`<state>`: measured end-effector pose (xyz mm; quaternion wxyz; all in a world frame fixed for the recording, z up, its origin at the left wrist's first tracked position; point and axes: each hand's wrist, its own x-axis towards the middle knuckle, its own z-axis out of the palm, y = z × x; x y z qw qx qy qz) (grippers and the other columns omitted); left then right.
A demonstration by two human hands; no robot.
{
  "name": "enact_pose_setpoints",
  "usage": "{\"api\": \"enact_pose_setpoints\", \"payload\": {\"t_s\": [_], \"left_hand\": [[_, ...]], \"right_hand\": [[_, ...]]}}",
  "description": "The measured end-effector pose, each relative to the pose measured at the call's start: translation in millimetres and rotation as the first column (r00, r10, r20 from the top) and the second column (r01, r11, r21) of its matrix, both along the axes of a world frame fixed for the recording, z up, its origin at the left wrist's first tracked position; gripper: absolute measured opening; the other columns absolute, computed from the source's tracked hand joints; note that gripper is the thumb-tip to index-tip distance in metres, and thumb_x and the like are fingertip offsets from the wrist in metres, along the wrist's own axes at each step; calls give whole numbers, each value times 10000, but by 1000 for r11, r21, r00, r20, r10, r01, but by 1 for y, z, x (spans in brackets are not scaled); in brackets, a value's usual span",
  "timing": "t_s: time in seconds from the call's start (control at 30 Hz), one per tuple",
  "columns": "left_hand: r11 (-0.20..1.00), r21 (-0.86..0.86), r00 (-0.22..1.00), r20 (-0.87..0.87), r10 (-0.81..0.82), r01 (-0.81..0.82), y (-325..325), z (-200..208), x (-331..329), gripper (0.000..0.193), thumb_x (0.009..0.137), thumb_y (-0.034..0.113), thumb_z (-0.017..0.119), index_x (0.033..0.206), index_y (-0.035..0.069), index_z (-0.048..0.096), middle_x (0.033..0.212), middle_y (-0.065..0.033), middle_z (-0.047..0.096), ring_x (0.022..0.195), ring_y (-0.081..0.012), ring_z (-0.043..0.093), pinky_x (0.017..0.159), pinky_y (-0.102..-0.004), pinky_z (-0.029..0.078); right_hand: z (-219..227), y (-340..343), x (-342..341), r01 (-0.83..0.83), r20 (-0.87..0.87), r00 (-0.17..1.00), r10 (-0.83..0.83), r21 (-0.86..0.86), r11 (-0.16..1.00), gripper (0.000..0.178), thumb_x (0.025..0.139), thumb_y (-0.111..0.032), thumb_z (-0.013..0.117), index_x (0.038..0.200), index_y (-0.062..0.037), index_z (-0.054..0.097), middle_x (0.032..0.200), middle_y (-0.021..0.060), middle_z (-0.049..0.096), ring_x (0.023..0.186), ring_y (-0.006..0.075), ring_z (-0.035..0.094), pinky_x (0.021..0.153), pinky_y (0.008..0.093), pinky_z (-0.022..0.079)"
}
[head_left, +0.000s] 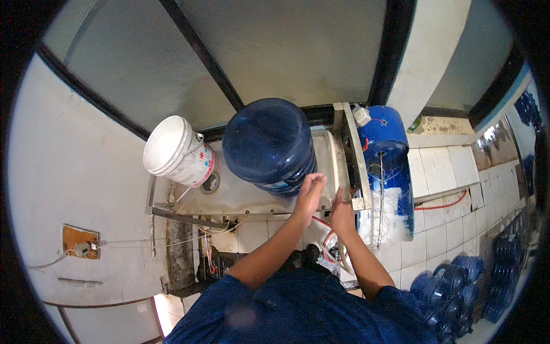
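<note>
A large dark blue water jug [266, 146] sits tilted on a metal tray-like basin [226, 198], its rounded end toward me. My left hand [310, 194] is beside the jug's lower right side, fingers raised and loosely curved, with nothing visible in it. I cannot tell whether it touches the jug. Close by on the right, my right hand [342, 215] is at the basin's front right corner. Its fingers are partly hidden, so what it holds, if anything, does not show. A pale hose [347, 265] loops just below that hand.
Left of the jug stands a white bucket [197, 163] with a handle. A cut blue drum [395, 172] is right of the metal frame. Several blue jugs [452, 281] stand at lower right. Cables [137, 246] run from a wall socket; frosted windows [298, 51] are behind.
</note>
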<state>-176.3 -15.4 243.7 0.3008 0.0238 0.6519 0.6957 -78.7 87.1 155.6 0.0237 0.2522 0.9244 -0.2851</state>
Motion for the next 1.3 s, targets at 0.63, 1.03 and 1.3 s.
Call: {"api": "enact_pose_setpoints", "payload": {"t_s": [0.63, 1.03, 1.3], "left_hand": [[802, -175, 501, -700, -509, 571, -94, 108, -64, 219, 1007, 196, 661, 1152, 32, 646, 1058, -147, 687, 1059, -315, 674, 936, -411, 508], [696, -718, 2, -696, -718, -2, -74, 97, -193, 769, 998, 539, 550, 1579, 67, 375, 1662, -201, 318, 1550, -376, 276, 1258, -546, 197], [610, -744, 787, -193, -586, 272, -268, -99, -365, 685, 1070, 559, 388, 1241, -35, 682, 1308, -270, 662, 1256, -410, 608, 1114, -436, 414]], "right_hand": [[-220, 164, -277, 475, -107, 830, -547, -380, 794, 410, 935, -329, 626, 1232, -46, 639, 1092, 227, 720, 1017, 426, 691, 884, 507, 541], [135, 18, -243, -207, -505, 823, -259, -692, 691, 590, 1079, -414, 468, 1494, 2, 524, 1440, 158, 601, 1318, 238, 546, 1159, 332, 355], [133, 16, -243, -97, -456, 809, -370, -725, 681, 442, 1057, -306, 571, 1343, 18, 665, 1254, 123, 708, 1170, 195, 612, 1075, 311, 417]]}}
